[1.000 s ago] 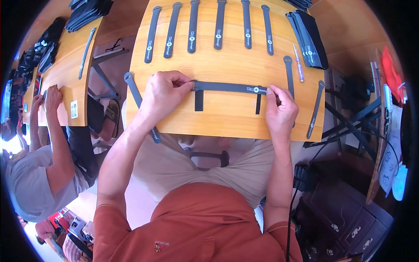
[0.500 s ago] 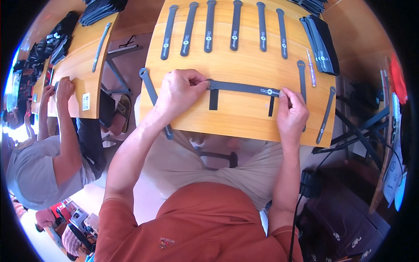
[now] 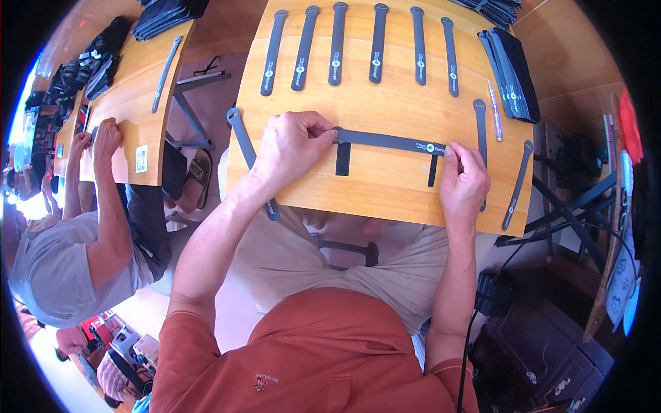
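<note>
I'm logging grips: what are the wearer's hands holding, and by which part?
A dark grey strap, by its two ends: the left hand pinches its left end, the right hand its right end.

Held strap (image 3: 389,142): tip hidden by right hand (image 3: 465,182). Slanted strap (image 3: 241,134): middle behind left forearm (image 3: 227,227). Far right stack (image 3: 490,9): cut by top edge. Co-worker's item (image 3: 94,133): too small.

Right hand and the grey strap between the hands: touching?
Touching. The head view shows the right hand pinching the grey strap at its right end.
</note>
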`<state>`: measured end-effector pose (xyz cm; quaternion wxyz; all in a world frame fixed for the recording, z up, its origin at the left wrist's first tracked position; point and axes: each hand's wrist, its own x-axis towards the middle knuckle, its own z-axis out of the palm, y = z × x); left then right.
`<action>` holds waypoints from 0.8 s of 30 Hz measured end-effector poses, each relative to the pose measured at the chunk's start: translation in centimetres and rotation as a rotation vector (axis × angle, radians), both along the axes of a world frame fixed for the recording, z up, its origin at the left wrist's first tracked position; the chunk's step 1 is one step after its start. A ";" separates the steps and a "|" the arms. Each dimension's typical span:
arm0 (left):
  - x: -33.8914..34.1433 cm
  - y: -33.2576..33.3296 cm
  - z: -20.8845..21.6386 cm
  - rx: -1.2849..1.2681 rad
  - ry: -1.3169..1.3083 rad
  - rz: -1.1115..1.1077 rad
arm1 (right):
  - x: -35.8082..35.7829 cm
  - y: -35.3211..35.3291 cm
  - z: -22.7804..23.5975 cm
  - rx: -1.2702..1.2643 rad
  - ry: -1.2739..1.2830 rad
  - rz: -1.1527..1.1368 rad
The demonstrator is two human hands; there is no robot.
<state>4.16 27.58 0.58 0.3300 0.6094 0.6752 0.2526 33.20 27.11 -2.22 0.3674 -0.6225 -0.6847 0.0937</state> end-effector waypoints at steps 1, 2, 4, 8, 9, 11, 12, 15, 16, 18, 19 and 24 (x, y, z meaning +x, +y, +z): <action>0.0 0.0 0.0 0.002 -0.004 -0.001 | 0.0 0.0 0.0 0.001 0.000 -0.001; 0.1 0.0 -0.1 0.004 -0.009 -0.003 | 0.0 0.0 -0.1 0.008 -0.008 -0.005; 0.2 0.0 0.0 0.016 -0.011 0.003 | 0.0 0.1 -0.1 0.017 -0.016 -0.010; 0.4 0.0 0.1 0.042 -0.022 0.009 | -0.1 0.1 -0.2 0.058 -0.034 0.002; 0.4 -0.1 0.1 0.045 -0.023 0.007 | 0.0 0.1 -0.3 0.062 -0.040 0.007; 0.5 -0.1 0.2 0.049 -0.007 0.014 | 0.0 0.1 -0.4 0.069 -0.041 0.011; 0.6 -0.1 0.2 0.052 -0.009 0.011 | 0.0 0.1 -0.4 0.073 -0.040 0.017; 0.6 -0.1 0.2 0.050 -0.005 0.014 | -0.1 0.1 -0.3 0.074 -0.046 0.016; 0.5 -0.1 0.2 0.051 -0.003 0.013 | -0.1 0.1 -0.3 0.076 -0.047 0.015; 0.5 -0.2 0.1 0.054 -0.001 0.012 | -0.1 0.1 -0.3 0.075 -0.043 0.024; 0.4 -0.1 0.0 0.053 0.006 0.004 | -0.1 0.1 -0.3 0.077 -0.042 0.023; 0.6 -0.1 0.3 0.078 0.019 -0.013 | 0.0 0.1 -0.4 0.092 -0.064 0.008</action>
